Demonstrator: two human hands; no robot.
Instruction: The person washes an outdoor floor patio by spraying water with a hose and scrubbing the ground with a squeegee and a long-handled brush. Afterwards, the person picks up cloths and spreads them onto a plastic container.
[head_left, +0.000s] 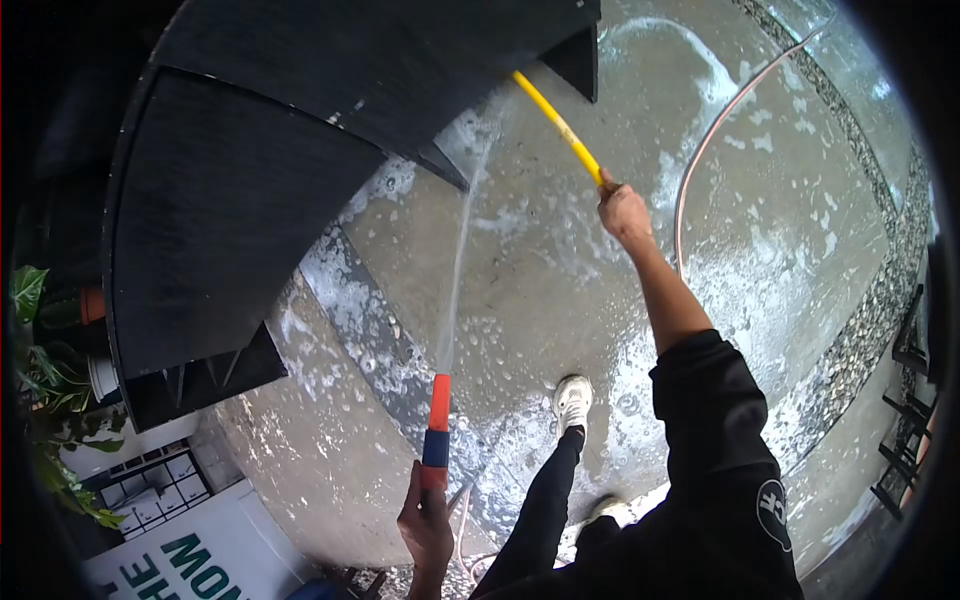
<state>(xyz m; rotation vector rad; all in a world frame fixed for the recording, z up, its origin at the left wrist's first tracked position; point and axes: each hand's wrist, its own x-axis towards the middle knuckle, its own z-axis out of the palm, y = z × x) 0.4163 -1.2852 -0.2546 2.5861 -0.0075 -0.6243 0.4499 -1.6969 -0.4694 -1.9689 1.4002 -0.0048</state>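
Observation:
My left hand is closed around a red and blue hose nozzle. A stream of water runs from its tip toward the foot of a black piece of furniture. With the arm stretched forward, my right hand grips the end of a yellow pole. The pole's far end is hidden beneath the black furniture. White foam and water lie on the grey floor around my feet.
A pinkish hose curves over the floor at the right. Pebble strips cross there, with black chairs at the edge. Plants and a white sign with green letters are on the left. My white shoe is below centre.

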